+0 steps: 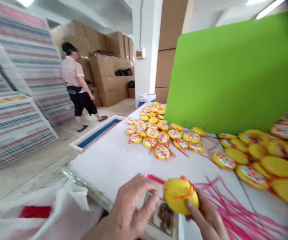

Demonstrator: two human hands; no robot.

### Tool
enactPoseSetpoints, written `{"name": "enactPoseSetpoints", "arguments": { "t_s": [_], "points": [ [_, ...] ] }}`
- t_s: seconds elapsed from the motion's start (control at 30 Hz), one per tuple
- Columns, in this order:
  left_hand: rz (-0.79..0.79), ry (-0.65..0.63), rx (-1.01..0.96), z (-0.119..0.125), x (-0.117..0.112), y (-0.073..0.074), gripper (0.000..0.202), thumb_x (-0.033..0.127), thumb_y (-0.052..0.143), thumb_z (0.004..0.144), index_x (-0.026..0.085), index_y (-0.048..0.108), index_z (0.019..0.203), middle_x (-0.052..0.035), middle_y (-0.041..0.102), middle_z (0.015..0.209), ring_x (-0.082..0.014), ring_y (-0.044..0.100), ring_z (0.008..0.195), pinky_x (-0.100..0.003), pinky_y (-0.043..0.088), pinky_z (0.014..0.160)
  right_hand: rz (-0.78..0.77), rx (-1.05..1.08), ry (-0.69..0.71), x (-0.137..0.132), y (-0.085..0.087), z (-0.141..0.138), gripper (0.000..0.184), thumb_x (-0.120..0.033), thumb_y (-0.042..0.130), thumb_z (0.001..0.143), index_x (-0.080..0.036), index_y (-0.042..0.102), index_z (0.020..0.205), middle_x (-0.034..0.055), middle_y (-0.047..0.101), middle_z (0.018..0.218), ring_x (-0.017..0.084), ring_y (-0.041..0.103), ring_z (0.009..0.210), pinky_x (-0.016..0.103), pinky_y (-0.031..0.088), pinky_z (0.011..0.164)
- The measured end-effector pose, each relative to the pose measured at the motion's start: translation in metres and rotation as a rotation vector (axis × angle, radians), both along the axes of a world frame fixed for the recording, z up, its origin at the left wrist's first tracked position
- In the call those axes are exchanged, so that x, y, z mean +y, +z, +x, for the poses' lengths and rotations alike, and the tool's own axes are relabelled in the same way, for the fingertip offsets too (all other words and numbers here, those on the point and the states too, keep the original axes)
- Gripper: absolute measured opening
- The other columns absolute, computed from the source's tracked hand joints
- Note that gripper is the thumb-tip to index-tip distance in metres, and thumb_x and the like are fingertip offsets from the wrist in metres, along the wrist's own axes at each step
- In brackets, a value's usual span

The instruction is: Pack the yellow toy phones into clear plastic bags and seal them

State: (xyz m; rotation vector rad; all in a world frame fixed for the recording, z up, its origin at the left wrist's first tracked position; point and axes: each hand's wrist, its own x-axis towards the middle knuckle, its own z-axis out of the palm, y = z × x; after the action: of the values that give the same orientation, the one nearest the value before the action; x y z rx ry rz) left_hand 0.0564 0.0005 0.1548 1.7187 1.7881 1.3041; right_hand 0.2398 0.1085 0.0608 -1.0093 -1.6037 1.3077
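Observation:
In my right hand [206,213] is a yellow rounded piece [177,191] with an orange-red cord around it, held between thumb and fingers. My left hand [135,203], a little blurred, is just left of it with fingers curled and thumb tip close to the index fingertip. Whether anything thin is pinched there, I cannot make out. A pink strip [155,178] shows between the left hand and the yellow piece. Below the hands lies a flat item with a dark printed picture [165,216], partly covered. Many loose pink strings [229,203] are spread right of the right hand.
Several similar yellow pieces [152,132] with dotted white faces lie on the white table [104,163], with more piled at right [281,166]. A green board [229,73] stands behind them. White plastic [66,206] hangs at left. A person [75,80] walks near stacked cartons [106,66].

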Motion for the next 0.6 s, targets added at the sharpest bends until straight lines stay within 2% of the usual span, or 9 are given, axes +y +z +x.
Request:
{"name": "enactPoseSetpoints", "arguments": {
  "t_s": [0.13, 0.23, 0.33, 0.4, 0.47, 0.6],
  "points": [
    [-0.135, -0.001, 0.196, -0.019, 0.014, -0.062, 0.014, 0.014, 0.046, 0.086, 0.019, 0.058, 0.080, -0.0029, 0.061, 0.082, -0.0154, 0.058, 0.079, -0.028, 0.048, 0.074, -0.214, 0.160, 0.020, 0.019, 0.013, 0.002, 0.045, -0.046, 0.063, 0.081, -0.019, 0.057, 0.116, 0.0043, 0.064, 0.086, 0.018, 0.056, 0.073, 0.025, 0.047, 0.055],
    [-0.185, -0.038, 0.308, -0.019, 0.020, -0.093, 0.015, 0.010, 0.046, 0.086, 0.018, 0.058, 0.082, -0.0043, 0.061, 0.087, -0.0175, 0.057, 0.087, -0.031, 0.049, 0.080, -0.245, 0.267, 0.039, 0.036, 0.030, -0.007, 0.043, -0.044, 0.067, 0.077, -0.018, 0.060, 0.111, 0.0063, 0.064, 0.091, 0.018, 0.055, 0.072, 0.024, 0.046, 0.054],
    [-0.173, -0.086, 0.405, -0.008, 0.033, -0.103, 0.012, 0.013, 0.048, 0.086, 0.018, 0.059, 0.086, -0.0068, 0.062, 0.098, -0.0205, 0.055, 0.101, -0.035, 0.047, 0.090, -0.205, 0.300, 0.070, 0.050, 0.045, -0.017, 0.039, -0.041, 0.070, 0.075, -0.017, 0.063, 0.104, 0.0063, 0.065, 0.091, 0.017, 0.056, 0.072, 0.023, 0.046, 0.054],
    [-0.189, -0.122, 0.469, 0.000, 0.044, -0.104, 0.013, 0.015, 0.048, 0.086, 0.018, 0.058, 0.094, -0.0081, 0.061, 0.108, -0.0218, 0.054, 0.107, -0.038, 0.045, 0.095, -0.187, 0.309, 0.085, 0.054, 0.046, -0.022, 0.037, -0.040, 0.069, 0.076, -0.016, 0.063, 0.103, 0.0056, 0.065, 0.090, 0.017, 0.056, 0.073, 0.022, 0.046, 0.054],
    [-0.229, -0.135, 0.531, 0.008, 0.055, -0.106, 0.018, 0.015, 0.047, 0.087, 0.017, 0.057, 0.101, -0.0086, 0.061, 0.110, -0.0225, 0.055, 0.106, -0.040, 0.045, 0.095, -0.215, 0.319, 0.098, 0.051, 0.039, -0.027, 0.035, -0.040, 0.068, 0.077, -0.017, 0.062, 0.103, 0.0052, 0.064, 0.090, 0.017, 0.057, 0.074, 0.023, 0.047, 0.055],
    [-0.257, -0.123, 0.576, 0.013, 0.064, -0.115, 0.028, 0.009, 0.044, 0.086, 0.015, 0.056, 0.111, -0.0108, 0.062, 0.108, -0.0251, 0.056, 0.100, -0.043, 0.046, 0.090, -0.342, 0.329, 0.096, 0.037, 0.013, -0.032, 0.035, -0.041, 0.068, 0.078, -0.019, 0.060, 0.104, 0.0056, 0.064, 0.096, 0.020, 0.060, 0.083, 0.026, 0.052, 0.060]
  ]
}}
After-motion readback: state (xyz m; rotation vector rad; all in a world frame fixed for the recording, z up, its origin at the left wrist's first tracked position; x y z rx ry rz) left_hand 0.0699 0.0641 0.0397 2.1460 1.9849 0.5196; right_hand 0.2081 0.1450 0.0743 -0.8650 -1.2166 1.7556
